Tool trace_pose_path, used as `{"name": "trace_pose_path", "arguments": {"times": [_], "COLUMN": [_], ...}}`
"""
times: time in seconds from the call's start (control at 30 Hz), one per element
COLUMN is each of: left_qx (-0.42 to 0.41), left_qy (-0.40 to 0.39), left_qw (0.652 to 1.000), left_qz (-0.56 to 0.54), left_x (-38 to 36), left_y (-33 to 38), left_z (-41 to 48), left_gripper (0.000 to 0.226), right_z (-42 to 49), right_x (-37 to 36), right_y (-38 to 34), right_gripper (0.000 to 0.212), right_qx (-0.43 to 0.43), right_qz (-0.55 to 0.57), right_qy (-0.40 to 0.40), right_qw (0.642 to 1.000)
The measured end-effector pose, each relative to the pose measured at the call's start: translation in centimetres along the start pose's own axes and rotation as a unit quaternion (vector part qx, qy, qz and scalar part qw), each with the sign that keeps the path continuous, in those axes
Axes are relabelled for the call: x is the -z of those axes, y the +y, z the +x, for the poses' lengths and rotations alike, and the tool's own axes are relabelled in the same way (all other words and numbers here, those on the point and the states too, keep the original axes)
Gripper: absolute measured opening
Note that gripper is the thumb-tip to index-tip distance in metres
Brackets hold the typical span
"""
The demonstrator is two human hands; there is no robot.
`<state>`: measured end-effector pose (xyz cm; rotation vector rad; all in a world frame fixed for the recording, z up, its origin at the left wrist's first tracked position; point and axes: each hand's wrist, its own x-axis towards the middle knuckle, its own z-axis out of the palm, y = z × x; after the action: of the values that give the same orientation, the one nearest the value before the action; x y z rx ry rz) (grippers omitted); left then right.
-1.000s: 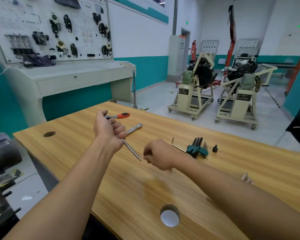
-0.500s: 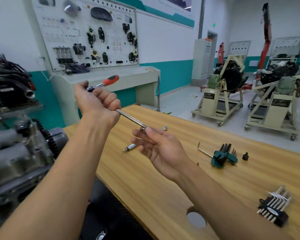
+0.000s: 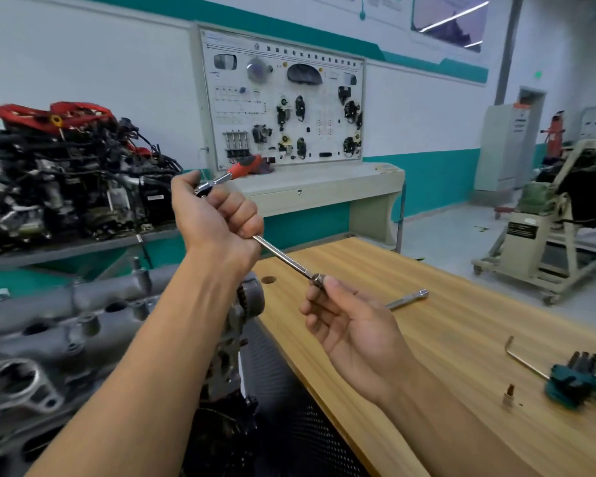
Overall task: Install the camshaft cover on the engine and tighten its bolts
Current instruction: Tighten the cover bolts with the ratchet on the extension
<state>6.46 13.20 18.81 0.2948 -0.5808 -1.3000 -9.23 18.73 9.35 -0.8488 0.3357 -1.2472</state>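
Ratchet: head buried in left hand; Socket: partly under fingertips of right hand; Hex key set: cut by right edge; Engine: cut by left, bottom edges; Bit on tabletop: type unreadable

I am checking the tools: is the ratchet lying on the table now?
No, the left hand grips the ratchet in the air, while the right hand pinches the socket at its tip.
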Motion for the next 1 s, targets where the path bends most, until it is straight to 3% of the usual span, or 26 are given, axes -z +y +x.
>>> {"name": "trace_pose_path", "arguments": {"times": [0.2,0.43,0.63,0.77,0.83,0.9,0.97,1.0], "left_qx": [-0.05,-0.097,-0.147,-0.137,-0.11,-0.076,-0.047,-0.034], "left_qy": [-0.009,-0.041,-0.071,-0.074,-0.071,-0.074,-0.098,-0.116], "left_qw": [0.999,0.994,0.985,0.983,0.981,0.975,0.962,0.957], "left_qz": [0.001,-0.02,0.053,0.102,0.143,0.198,0.249,0.265], "left_x": [1.4,2.4,2.8,2.8,2.9,3.0,2.9,2.8], "left_y": [3.5,9.3,13.6,16.1,17.4,18.5,19.4,19.7], "left_z": [-0.9,-1.3,-2.1,-1.5,-1.0,-0.5,0.2,0.6], "left_gripper": [0.045,0.047,0.047,0.048,0.048,0.046,0.045,0.045], "right_z": [1.4,3.6,5.5,6.8,8.0,9.7,12.2,13.6], "right_x": [-2.9,-7.4,-11.3,-13.0,-13.0,-12.9,-13.1,-13.3], "right_y": [2.1,4.1,7.0,8.3,8.1,6.9,4.8,3.6], "right_gripper": [0.019,0.022,0.027,0.027,0.03,0.037,0.044,0.045], "right_qx": [-0.003,-0.014,-0.03,-0.063,-0.094,-0.094,-0.032,0.006], "right_qz": [-0.046,-0.026,-0.032,-0.02,-0.106,-0.296,-0.443,-0.457], "right_qy": [0.014,-0.03,-0.052,-0.087,-0.138,-0.171,-0.144,-0.118], "right_qw": [0.999,0.999,0.998,0.994,0.98,0.935,0.884,0.882]}}
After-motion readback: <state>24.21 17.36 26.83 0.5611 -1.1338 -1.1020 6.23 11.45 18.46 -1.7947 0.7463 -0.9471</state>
